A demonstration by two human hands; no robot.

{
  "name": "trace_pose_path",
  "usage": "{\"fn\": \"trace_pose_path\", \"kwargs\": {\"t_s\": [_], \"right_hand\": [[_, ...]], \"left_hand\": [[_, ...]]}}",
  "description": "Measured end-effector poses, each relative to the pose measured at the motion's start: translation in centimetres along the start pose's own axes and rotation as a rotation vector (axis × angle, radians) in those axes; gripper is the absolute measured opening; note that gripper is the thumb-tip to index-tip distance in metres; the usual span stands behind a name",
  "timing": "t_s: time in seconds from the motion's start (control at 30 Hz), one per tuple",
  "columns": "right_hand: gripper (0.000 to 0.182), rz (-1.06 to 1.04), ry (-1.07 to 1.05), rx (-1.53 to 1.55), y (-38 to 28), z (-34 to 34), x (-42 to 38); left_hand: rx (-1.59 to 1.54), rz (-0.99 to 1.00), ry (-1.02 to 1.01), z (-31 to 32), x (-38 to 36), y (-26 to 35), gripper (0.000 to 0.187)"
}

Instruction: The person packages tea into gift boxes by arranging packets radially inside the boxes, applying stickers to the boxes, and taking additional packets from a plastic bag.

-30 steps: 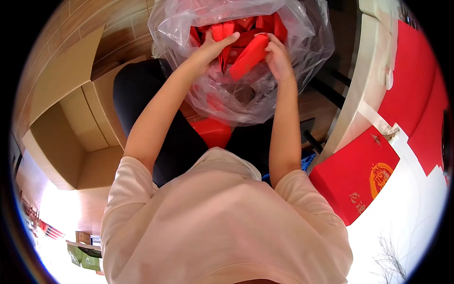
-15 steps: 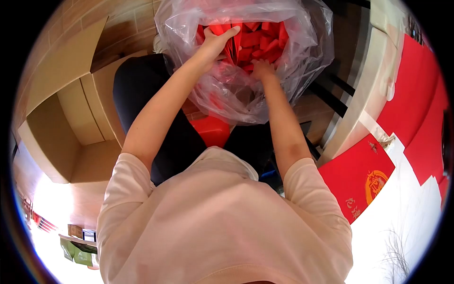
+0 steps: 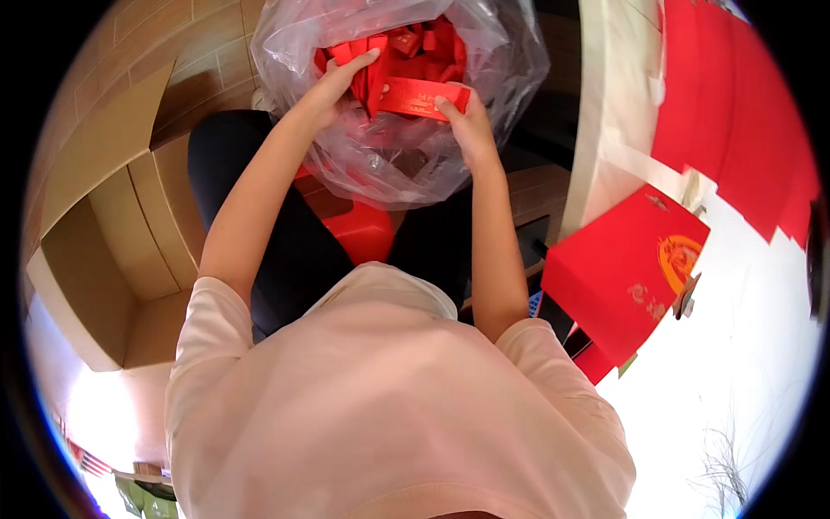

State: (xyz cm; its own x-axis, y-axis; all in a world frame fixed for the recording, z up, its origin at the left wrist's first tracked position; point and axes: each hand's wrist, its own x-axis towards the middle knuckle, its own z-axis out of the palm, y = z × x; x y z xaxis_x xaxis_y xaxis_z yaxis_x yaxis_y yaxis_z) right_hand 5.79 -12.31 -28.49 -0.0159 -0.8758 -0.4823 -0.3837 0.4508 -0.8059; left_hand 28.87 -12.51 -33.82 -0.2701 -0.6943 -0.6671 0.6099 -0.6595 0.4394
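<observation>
In the head view, my left hand (image 3: 327, 93) is closed around a fanned bunch of red folded card pieces (image 3: 370, 85), thumb on top. My right hand (image 3: 471, 130) pinches the right end of a flat red packet (image 3: 417, 95) with pale gold print, its other end close beside the bunch. Both hands are over the mouth of a large clear plastic bag (image 3: 519, 65). Inside it lie many loose red pieces (image 3: 443, 41) of similar look. Their exact kind is hard to make out.
An open cardboard box (image 3: 91, 285) stands on the left, by my knee. On the right is a white table (image 3: 726, 346) bearing large red sheets (image 3: 718, 112) and a red printed box (image 3: 627, 277). Part of a red stool (image 3: 363, 233) shows between my legs.
My right hand has come up out of the bag with a red packet and brought it beside the bunch in my left hand. The view has shifted, moving the bag leftward.
</observation>
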Motion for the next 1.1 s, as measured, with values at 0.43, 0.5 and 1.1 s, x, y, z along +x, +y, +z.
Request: {"fn": "trace_pose_path", "kwargs": {"t_s": [0.43, 0.5, 1.1], "right_hand": [[0.039, -0.767, 0.539, -0.239, -8.2, 0.9, -20.7], [0.043, -0.657, 0.41, -0.531, -10.2, -0.8, -23.4], [0.054, -0.709, 0.986, 0.082, -10.1, -18.4, -39.6]], "left_hand": [[-0.3, 0.049, -0.278, 4.8, -17.1, -4.4, 0.059], [0.293, 0.66, 0.079, 5.4, -18.1, -6.0, 0.077], [0.924, 1.291, -0.759, 33.9, -31.6, -12.2, 0.101]]}}
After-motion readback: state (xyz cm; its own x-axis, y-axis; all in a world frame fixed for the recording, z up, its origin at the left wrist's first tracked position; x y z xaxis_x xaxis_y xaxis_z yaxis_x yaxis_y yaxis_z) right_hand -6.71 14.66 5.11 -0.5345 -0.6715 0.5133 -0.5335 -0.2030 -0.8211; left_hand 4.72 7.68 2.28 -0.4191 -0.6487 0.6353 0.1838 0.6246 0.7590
